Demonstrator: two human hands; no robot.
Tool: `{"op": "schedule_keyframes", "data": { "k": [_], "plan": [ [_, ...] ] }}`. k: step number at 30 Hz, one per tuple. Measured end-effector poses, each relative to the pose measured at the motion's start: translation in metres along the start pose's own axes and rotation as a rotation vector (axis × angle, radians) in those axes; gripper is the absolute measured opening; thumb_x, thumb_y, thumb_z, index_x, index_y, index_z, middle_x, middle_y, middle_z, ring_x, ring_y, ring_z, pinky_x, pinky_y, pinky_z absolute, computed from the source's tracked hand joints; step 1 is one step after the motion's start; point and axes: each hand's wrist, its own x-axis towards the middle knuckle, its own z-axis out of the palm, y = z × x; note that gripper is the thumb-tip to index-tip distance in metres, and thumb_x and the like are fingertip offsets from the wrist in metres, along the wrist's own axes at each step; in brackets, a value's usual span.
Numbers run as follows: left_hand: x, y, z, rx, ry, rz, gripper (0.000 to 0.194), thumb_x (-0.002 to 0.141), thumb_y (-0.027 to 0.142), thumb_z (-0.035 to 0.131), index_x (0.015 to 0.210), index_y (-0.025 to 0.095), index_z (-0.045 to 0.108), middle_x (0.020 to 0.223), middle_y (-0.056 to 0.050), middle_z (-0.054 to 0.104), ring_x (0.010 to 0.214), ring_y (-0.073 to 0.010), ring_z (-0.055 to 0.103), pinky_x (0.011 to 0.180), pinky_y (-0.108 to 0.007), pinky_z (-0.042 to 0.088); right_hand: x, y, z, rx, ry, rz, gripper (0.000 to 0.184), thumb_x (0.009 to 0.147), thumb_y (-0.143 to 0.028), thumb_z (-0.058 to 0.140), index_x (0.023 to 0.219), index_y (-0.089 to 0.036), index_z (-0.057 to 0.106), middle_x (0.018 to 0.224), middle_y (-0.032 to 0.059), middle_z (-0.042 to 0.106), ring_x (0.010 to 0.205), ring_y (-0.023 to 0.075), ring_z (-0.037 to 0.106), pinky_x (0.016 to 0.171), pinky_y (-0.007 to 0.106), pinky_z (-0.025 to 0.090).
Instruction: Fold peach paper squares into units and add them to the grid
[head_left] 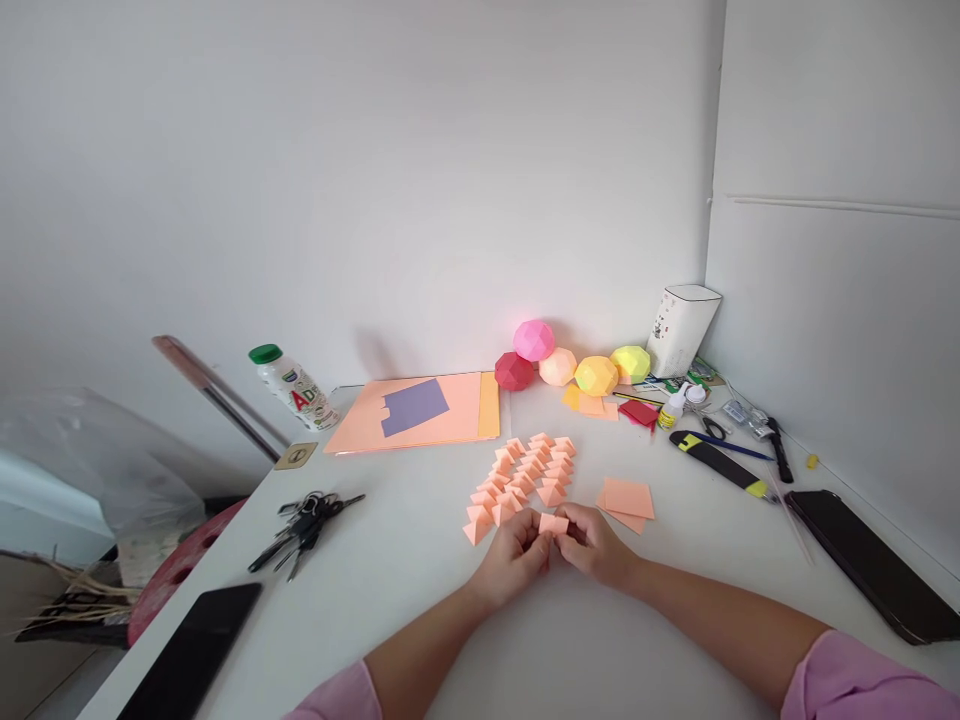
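Beyond bottom-edge pink sleeves (337, 695), a peach paper piece (553, 524) is pinched by left hand (508, 560) and right hand (602, 552), with central folded units (552, 493) seemingly finished, lower-right flat squares (631, 497) left unfolded.

peach paper (554, 524), purple sheet (417, 407), lilac sleeves (847, 675)

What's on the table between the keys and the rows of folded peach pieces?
Only bare tabletop shows between the keys and the folded peach pieces, seen in the head view.

The left sleeve (341, 695) and right sleeve (862, 680) are lilac-pink fabric, the right one creased near its edge.
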Motion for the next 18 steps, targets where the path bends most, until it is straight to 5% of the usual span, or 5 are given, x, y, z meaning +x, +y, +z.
{"op": "schedule_keyframes", "data": {
  "k": [18],
  "plan": [
    [0.0, 0.0052, -0.0005, 0.032, 0.009, 0.003, 0.019, 0.078, 0.033, 0.055, 0.069, 0.019, 0.046, 0.052, 0.003, 0.053, 0.05, -0.0113, 0.047, 0.05, -0.024, 0.033, 0.0002, 0.0004, -0.0001, -0.007, -0.007, 0.023, 0.004, 0.07, -0.016, 0.047, 0.068, -0.018, 0.044, 0.056, -0.0062, 0.032, 0.049, 0.0082, 0.029, 0.046, 0.022, 0.021]
  ]
}}
